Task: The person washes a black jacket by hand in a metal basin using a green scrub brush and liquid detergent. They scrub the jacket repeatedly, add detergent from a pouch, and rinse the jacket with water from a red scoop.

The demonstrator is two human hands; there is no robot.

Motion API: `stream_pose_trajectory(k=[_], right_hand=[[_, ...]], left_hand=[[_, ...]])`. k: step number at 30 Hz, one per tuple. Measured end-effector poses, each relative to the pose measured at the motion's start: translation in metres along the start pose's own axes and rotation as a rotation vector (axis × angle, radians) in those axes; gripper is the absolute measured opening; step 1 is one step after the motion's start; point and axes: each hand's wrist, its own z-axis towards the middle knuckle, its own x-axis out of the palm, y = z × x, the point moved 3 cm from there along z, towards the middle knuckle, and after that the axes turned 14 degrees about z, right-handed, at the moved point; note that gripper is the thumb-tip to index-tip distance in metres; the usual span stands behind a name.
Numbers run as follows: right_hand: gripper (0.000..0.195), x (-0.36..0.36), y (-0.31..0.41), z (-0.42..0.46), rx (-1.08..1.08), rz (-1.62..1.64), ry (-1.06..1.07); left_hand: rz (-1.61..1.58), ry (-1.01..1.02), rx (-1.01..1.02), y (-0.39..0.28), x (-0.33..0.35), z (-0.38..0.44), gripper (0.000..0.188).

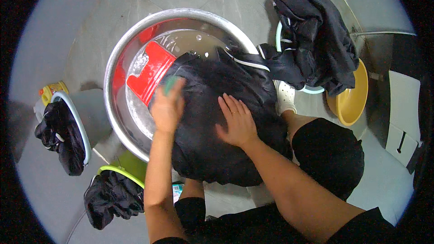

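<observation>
A black garment (217,149) with white piping is spread over a red plastic washboard (154,66). The washboard slants inside a large metal basin (113,108) of cloudy water. My left hand (166,112) grips a small green object (171,84) against the cloth near the washboard's edge; blur hides whether it is a brush or a piece of soap. Flat on the middle of the garment lies my right hand (239,120), palm down, a ring on one finger. The cloth covers most of the washboard and hangs over the basin's near rim.
At right, black clothes (315,37) overhang a pale-rimmed bucket, beside a yellow basin (357,91). At left stand a grey bucket (90,115) and a green bucket (134,166), both with black clothes. A yellow bottle (54,91) is behind the grey one. A white clog (285,96) is near the basin.
</observation>
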Motion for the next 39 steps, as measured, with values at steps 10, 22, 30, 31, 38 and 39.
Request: stream_pose_trajectory(k=[10, 22, 30, 31, 38, 39], right_hand=[[0.081, 0.000, 0.003, 0.004, 0.007, -0.015, -0.005], [0.079, 0.000, 0.002, 0.007, -0.016, 0.040, -0.026], [0.081, 0.004, 0.001, 0.005, -0.037, 0.043, -0.017], [0.081, 0.002, 0.000, 0.006, -0.031, 0.042, -0.027], [0.082, 0.000, -0.004, 0.003, -0.017, 0.065, -0.042], [0.082, 0.002, -0.002, 0.002, -0.024, 0.066, -0.031]], left_hand=[[-0.035, 0.054, -0.037, -0.043, -0.015, -0.005, 0.057], [-0.040, 0.017, -0.302, 0.010, -0.037, -0.019, 0.057], [0.140, 0.208, -0.647, 0.076, -0.008, -0.073, 0.056], [0.072, 0.101, -0.532, 0.062, -0.015, -0.066, 0.056], [0.041, 0.105, -0.068, -0.032, -0.018, -0.055, 0.056], [0.105, 0.044, -0.114, -0.006, -0.013, -0.038, 0.055]])
